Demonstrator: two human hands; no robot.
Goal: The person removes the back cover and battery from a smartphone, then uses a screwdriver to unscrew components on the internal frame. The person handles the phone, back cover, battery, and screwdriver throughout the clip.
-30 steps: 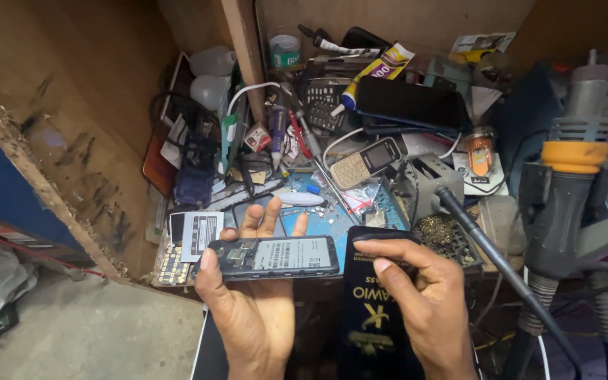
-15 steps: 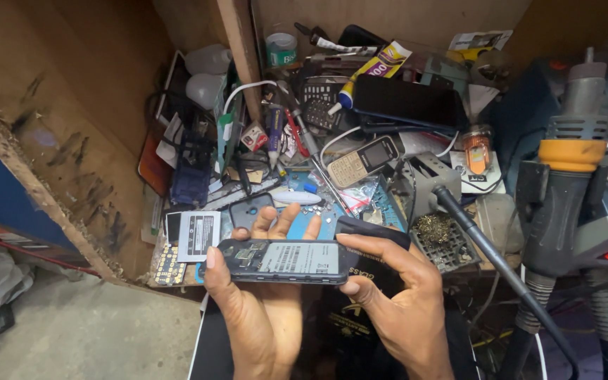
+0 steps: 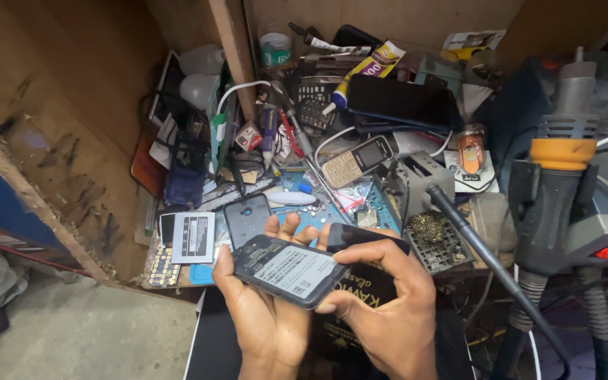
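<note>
While gripped by 2 hands (image 3: 332, 309), phone (image 3: 291, 270) tilts.

A small phone repair workshop, seen from above a cluttered wooden workbench (image 3: 72, 162). The bench is heaped with old keypad phones (image 3: 357, 160), loose phone back covers (image 3: 246, 218), batteries (image 3: 193, 236), cables, glue tubes (image 3: 364, 70) and small hand tools. At the right stand a hot-air rework tool (image 3: 561, 190) in its holder and a tray of brass wool (image 3: 436, 241) for cleaning a soldering tip.
</note>
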